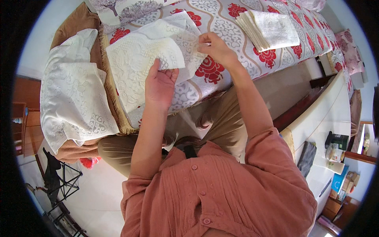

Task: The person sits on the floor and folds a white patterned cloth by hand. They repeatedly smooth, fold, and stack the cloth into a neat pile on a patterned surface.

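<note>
A white lace cloth point(132, 67) lies partly folded on the sofa seat in front of me, one flap raised toward me. My left hand point(161, 85) is at the near edge of that flap, palm turned up, the thumb against the lace and the fingers curled at its edge. My right hand point(216, 48) pinches the cloth's right edge between thumb and fingertips. Just where the fingers grip is partly hidden by the hand itself. To the right, apart from both hands, sits a folded stack of cream-white cloths point(272, 29).
A red-and-grey patterned cover with gold fringe point(215, 71) spans the sofa seat. Another white lace cloth point(75, 87) drapes over the brown armrest on the left. A pale table point(316, 118) stands at my right, bearing a dark cloth and containers. A black folding frame point(65, 181) is at lower left.
</note>
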A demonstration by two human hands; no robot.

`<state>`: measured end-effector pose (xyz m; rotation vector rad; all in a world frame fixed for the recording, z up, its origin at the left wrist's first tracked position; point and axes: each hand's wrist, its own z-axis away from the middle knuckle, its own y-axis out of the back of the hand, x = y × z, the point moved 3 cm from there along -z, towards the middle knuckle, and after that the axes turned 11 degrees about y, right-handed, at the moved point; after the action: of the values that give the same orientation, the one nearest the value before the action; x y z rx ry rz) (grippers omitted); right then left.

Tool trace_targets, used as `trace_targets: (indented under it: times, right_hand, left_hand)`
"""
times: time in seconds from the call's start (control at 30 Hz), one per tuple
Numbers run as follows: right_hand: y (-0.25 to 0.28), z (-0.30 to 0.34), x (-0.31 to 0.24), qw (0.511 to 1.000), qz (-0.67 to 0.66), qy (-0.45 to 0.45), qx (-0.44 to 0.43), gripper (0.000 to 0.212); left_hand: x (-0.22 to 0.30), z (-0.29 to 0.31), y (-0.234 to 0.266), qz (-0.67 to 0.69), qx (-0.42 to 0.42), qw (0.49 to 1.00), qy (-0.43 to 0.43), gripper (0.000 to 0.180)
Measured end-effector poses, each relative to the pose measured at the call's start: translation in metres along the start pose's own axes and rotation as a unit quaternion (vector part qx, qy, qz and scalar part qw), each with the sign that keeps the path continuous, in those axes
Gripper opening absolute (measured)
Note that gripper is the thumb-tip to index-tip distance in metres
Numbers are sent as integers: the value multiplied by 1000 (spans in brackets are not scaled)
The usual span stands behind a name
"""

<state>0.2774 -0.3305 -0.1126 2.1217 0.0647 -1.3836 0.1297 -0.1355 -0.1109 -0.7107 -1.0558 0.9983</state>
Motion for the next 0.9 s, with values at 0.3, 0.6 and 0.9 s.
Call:
trace_targets:
  times: [0.3, 0.6, 0.9]
  right_hand:
    - [12, -11, -5, 988, -148, -17, -47, 48]
    - [21, -6, -11, 989, -38, -64, -125, 39]
    - [13, -2, -26, 987, -155, 19, -35, 22]
  left_hand:
    - [1, -2, -4, -1, -9, 1000, 9, 24]
    - [0, -4, -3, -17, 2, 1000, 7, 24]
    - [-1, -13, 19, -29, 50, 998, 8, 26]
